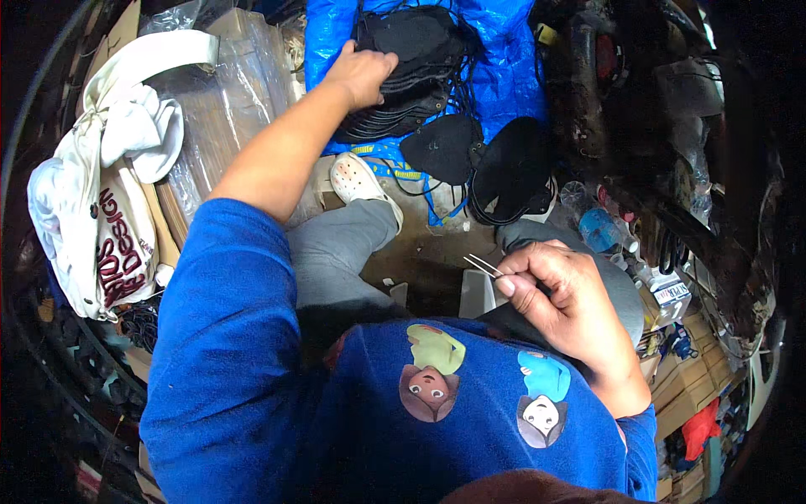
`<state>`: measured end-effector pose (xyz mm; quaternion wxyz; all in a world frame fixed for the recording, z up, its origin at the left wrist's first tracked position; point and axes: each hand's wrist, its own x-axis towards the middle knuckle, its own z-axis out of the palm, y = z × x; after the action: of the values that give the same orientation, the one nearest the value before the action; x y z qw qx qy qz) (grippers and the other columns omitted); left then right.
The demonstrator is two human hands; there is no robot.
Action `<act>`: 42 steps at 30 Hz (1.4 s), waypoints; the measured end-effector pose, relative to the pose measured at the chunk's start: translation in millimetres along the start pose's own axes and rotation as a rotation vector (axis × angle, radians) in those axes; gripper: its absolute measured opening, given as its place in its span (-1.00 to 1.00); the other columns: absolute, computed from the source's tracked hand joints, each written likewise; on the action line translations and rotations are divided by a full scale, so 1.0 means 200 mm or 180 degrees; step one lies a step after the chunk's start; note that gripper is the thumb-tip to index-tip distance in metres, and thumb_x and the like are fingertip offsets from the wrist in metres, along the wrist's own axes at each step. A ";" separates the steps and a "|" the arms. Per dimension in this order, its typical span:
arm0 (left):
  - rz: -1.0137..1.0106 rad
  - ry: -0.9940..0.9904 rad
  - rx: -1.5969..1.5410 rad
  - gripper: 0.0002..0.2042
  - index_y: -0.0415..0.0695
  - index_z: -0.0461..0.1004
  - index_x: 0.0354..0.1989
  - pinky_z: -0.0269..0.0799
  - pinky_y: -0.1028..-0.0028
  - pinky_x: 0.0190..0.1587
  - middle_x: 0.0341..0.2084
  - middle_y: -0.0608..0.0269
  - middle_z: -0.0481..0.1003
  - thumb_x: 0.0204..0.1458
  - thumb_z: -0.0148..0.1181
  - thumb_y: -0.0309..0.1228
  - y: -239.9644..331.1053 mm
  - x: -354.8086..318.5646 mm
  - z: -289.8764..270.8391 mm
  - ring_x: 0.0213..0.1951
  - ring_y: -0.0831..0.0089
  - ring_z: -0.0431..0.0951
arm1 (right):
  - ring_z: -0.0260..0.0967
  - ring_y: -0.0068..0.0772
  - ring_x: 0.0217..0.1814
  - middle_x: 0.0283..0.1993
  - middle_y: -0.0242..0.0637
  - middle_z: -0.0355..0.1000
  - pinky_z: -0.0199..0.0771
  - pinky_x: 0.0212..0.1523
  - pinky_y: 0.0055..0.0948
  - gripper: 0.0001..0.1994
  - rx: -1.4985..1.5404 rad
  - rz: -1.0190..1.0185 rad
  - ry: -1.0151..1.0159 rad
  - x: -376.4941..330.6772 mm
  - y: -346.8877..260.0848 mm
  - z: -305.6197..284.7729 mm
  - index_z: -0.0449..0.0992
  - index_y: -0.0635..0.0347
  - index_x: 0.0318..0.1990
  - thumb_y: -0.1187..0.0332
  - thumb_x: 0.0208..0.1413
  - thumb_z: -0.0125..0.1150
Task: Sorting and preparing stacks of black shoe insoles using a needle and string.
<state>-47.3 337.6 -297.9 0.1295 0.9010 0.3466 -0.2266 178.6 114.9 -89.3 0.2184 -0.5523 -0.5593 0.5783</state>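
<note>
Careful: left hand (363,74) pressing the black stack (411,71), right hand (561,304) pinching tweezers (484,265); that stack could topple.

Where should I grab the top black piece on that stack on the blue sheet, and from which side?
Probably by its near rounded edge, from the person's side. The stack of black pieces fans out toward the person on the blue sheet, so the edges sit stepped and exposed there. The left hand already rests on that left side.

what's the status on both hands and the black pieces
Left hand flat on black stack on blue tarp. Right hand pinching tweezers near lap. Loose black pieces lie just below the stack.
</note>
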 end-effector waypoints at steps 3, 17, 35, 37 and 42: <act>0.0067 0.0072 0.0248 -0.53 -0.09 0.33 -0.19 0.09 0.06 0.12 -0.29 0.18 0.49 -0.32 0.37 -0.28 0.04 -0.07 0.05 -0.11 0.26 0.47 | 0.32 -0.16 -0.54 -0.58 -0.20 0.36 0.27 -0.40 -0.34 -0.94 0.0070 -0.0009 0.0011 0.00 0.01 -0.01 0.43 0.18 -0.44 0.42 -0.02 0.15; 0.0659 -0.0425 -0.0188 -0.65 -0.15 0.34 -0.15 0.20 0.13 0.07 -0.25 0.04 0.46 -0.18 0.12 -0.38 0.47 -0.23 0.42 -0.10 0.17 0.44 | 0.41 0.01 -0.37 -0.48 -0.03 0.41 0.39 -0.35 -0.16 -0.84 -0.0377 -0.0258 0.0113 -0.02 0.21 -0.06 0.44 0.19 -0.37 0.30 -0.02 0.11; -0.0108 0.0801 -0.2245 -0.73 -0.19 0.47 -0.23 0.42 0.35 -0.28 -0.39 0.05 0.53 -0.09 0.20 -0.33 0.68 -0.58 -0.37 -0.33 0.22 0.54 | 0.43 -0.06 -0.39 -0.46 -0.02 0.43 0.37 -0.35 -0.23 -0.78 -0.0518 -0.0258 0.1115 0.04 0.21 -0.08 0.44 0.26 -0.30 0.27 0.04 0.09; -0.0398 0.0838 -0.3369 -0.73 -0.19 0.46 -0.19 0.41 0.44 -0.32 -0.38 0.12 0.53 -0.05 0.18 -0.32 0.74 -0.67 -0.39 -0.36 0.34 0.54 | 0.42 -0.10 -0.41 -0.48 -0.04 0.42 0.37 -0.36 -0.24 -0.78 -0.0274 -0.0358 0.1262 0.06 0.25 -0.04 0.44 0.26 -0.29 0.26 0.04 0.10; -0.0589 0.0896 -0.5927 -0.71 -0.17 0.39 -0.06 0.38 0.62 -0.34 -0.29 0.23 0.52 0.08 0.09 -0.31 0.97 -0.89 -0.49 -0.36 0.53 0.51 | 0.30 -0.64 -0.51 -0.55 -0.42 0.37 0.33 -0.47 -0.56 -0.84 0.0836 -0.0210 0.0855 -0.05 0.16 0.07 0.44 0.24 -0.33 0.33 0.12 0.05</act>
<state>-0.1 133.7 -109.1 0.7351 0.4233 0.4707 0.2426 180.1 90.9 -117.0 0.3802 -0.5726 -0.4626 0.5600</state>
